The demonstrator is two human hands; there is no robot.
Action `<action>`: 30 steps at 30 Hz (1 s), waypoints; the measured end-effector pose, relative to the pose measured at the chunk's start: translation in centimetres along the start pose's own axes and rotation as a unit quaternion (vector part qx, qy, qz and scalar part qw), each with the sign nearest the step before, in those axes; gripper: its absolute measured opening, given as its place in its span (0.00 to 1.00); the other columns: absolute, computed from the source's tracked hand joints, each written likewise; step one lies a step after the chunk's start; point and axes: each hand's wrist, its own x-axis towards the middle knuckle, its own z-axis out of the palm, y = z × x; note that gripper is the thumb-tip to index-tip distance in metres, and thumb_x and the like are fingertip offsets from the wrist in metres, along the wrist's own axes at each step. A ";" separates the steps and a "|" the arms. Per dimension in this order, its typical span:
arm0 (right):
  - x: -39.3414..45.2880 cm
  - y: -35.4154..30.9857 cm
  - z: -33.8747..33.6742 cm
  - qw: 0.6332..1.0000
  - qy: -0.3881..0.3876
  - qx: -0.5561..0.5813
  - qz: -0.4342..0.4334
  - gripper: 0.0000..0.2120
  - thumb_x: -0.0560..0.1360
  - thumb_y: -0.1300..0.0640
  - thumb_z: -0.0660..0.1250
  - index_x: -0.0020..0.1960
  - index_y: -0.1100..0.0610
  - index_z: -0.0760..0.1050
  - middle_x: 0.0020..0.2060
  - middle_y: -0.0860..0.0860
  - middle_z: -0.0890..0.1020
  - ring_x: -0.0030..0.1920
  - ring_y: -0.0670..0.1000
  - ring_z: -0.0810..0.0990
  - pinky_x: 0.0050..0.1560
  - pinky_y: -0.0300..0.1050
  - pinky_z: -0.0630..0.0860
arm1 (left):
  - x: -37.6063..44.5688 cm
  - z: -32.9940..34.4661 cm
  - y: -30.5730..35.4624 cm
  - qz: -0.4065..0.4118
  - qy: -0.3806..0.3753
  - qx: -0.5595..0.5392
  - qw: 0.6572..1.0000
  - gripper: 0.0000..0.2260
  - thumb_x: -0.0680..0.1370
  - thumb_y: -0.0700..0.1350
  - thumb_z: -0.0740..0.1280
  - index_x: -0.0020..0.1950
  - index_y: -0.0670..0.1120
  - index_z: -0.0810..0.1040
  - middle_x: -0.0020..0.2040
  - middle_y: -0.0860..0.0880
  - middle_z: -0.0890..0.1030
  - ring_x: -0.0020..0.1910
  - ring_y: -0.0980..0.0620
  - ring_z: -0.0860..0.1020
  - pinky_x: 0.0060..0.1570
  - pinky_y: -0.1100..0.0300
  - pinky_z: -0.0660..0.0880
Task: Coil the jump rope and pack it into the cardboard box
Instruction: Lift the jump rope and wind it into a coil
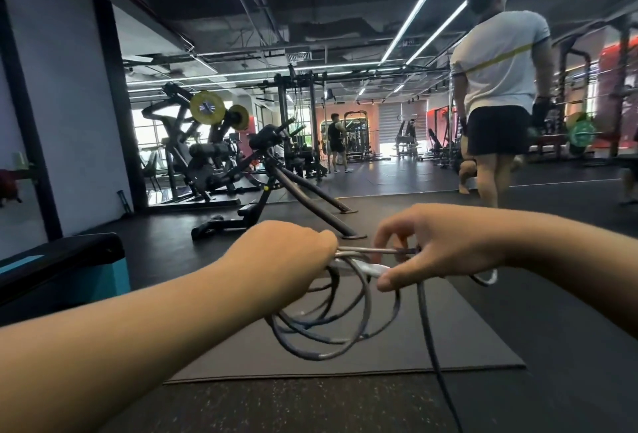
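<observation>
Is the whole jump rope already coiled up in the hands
No, the left hand grips several loops of the jump rope, but a loose strand trails from the right hand to the floor.

The jump rope point(331, 325) looks like smooth, slightly glossy plastic; the floor mat point(483, 346) beneath appears matt rubber.

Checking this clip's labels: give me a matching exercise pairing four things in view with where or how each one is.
Things:
1. left hand
2. right hand
3. jump rope
4. black mat

States:
A. lying flat on the gym floor
B. fist closed around the gathered loops
C. hanging in several loops, one strand trailing toward the camera
D. fingers pinching a strand beside the other hand

Pairs: 1-B, 2-D, 3-C, 4-A
</observation>
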 end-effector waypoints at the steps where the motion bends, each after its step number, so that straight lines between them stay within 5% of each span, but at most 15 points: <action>1: -0.1 0.3 -0.1 0.999 -0.027 0.024 0.003 0.12 0.73 0.45 0.74 0.55 0.47 0.81 0.39 0.48 0.81 0.36 0.46 0.79 0.37 0.42 0.77 | -0.1 0.2 -0.6 0.002 -0.002 0.015 1.000 0.09 0.77 0.34 0.59 0.47 0.47 0.62 0.32 0.51 0.65 0.31 0.45 0.67 0.26 0.54 0.60; 3: -0.1 0.9 -0.3 0.998 -0.055 0.043 0.012 0.07 0.79 0.55 0.68 0.54 0.48 0.83 0.34 0.48 0.79 0.33 0.45 0.75 0.35 0.38 0.73 | -0.3 0.6 -1.8 0.001 -0.008 0.033 0.999 0.09 0.76 0.33 0.59 0.47 0.47 0.63 0.32 0.51 0.66 0.29 0.46 0.67 0.24 0.55 0.60; 8: 0.8 2.3 -0.7 0.993 -0.066 -0.011 0.094 0.22 0.75 0.69 0.60 0.48 0.48 0.86 0.36 0.45 0.83 0.38 0.45 0.80 0.46 0.44 0.77 | -1.0 2.1 -3.7 -0.020 -0.012 0.055 0.998 0.09 0.77 0.33 0.59 0.47 0.47 0.64 0.34 0.51 0.72 0.31 0.45 0.72 0.24 0.55 0.60; 12: 1.8 2.3 -0.4 0.977 -0.074 -0.154 0.128 0.23 0.73 0.70 0.57 0.44 0.48 0.85 0.39 0.44 0.85 0.39 0.45 0.82 0.43 0.40 0.78 | -1.3 2.7 -3.7 -0.050 -0.014 0.040 0.998 0.09 0.78 0.35 0.59 0.46 0.49 0.64 0.36 0.51 0.75 0.30 0.47 0.72 0.24 0.56 0.58; 15: 2.3 2.0 0.2 0.971 -0.030 -0.217 0.098 0.24 0.74 0.70 0.57 0.52 0.46 0.85 0.49 0.45 0.87 0.51 0.49 0.84 0.53 0.44 0.79 | -1.2 3.0 -4.2 -0.078 -0.009 0.007 0.997 0.07 0.81 0.42 0.59 0.44 0.51 0.64 0.33 0.51 0.72 0.29 0.50 0.69 0.24 0.57 0.61; 17: 2.3 2.6 0.5 0.986 -0.022 -0.159 0.039 0.24 0.78 0.68 0.57 0.59 0.45 0.82 0.52 0.42 0.87 0.53 0.48 0.85 0.54 0.46 0.81 | -1.4 3.0 -5.1 -0.086 -0.010 -0.044 0.995 0.06 0.82 0.50 0.58 0.46 0.52 0.67 0.36 0.52 0.75 0.33 0.49 0.74 0.30 0.55 0.72; 20: 1.4 3.8 0.6 0.998 -0.022 0.050 -0.024 0.16 0.83 0.60 0.61 0.65 0.45 0.79 0.51 0.40 0.88 0.35 0.53 0.86 0.38 0.56 0.83 | -1.6 2.8 -6.3 -0.096 -0.019 -0.115 0.989 0.10 0.83 0.57 0.57 0.49 0.53 0.71 0.39 0.53 0.77 0.38 0.49 0.76 0.37 0.54 0.76; 22: 0.8 4.9 0.5 0.988 0.026 0.153 -0.027 0.13 0.81 0.55 0.66 0.62 0.44 0.81 0.49 0.44 0.89 0.28 0.56 0.78 0.32 0.56 0.76 | -1.6 3.2 -7.2 -0.100 -0.020 -0.154 0.983 0.10 0.82 0.59 0.58 0.51 0.55 0.73 0.40 0.55 0.78 0.39 0.51 0.77 0.38 0.54 0.76; 25: -0.4 6.7 0.4 0.948 0.096 0.303 0.005 0.12 0.76 0.53 0.69 0.58 0.47 0.85 0.36 0.54 0.86 0.25 0.54 0.68 0.26 0.45 0.71 | -2.1 4.1 -9.5 -0.110 -0.043 -0.175 0.977 0.09 0.81 0.59 0.59 0.52 0.57 0.75 0.40 0.57 0.78 0.40 0.53 0.78 0.40 0.54 0.77; 27: -1.4 8.2 0.2 0.915 0.119 0.381 0.057 0.13 0.75 0.53 0.68 0.56 0.53 0.86 0.26 0.56 0.72 0.22 0.51 0.62 0.22 0.40 0.68 | -2.7 4.5 -11.2 -0.141 -0.064 -0.194 0.969 0.07 0.82 0.57 0.62 0.48 0.57 0.76 0.39 0.58 0.78 0.39 0.55 0.77 0.39 0.57 0.75; 30: -1.9 9.5 0.5 0.902 0.021 0.409 0.135 0.13 0.75 0.56 0.69 0.55 0.61 0.85 0.27 0.56 0.70 0.21 0.49 0.65 0.25 0.44 0.74 | -3.0 5.0 -12.1 -0.169 -0.065 -0.240 0.954 0.09 0.81 0.56 0.65 0.42 0.56 0.74 0.36 0.56 0.78 0.34 0.55 0.75 0.36 0.56 0.73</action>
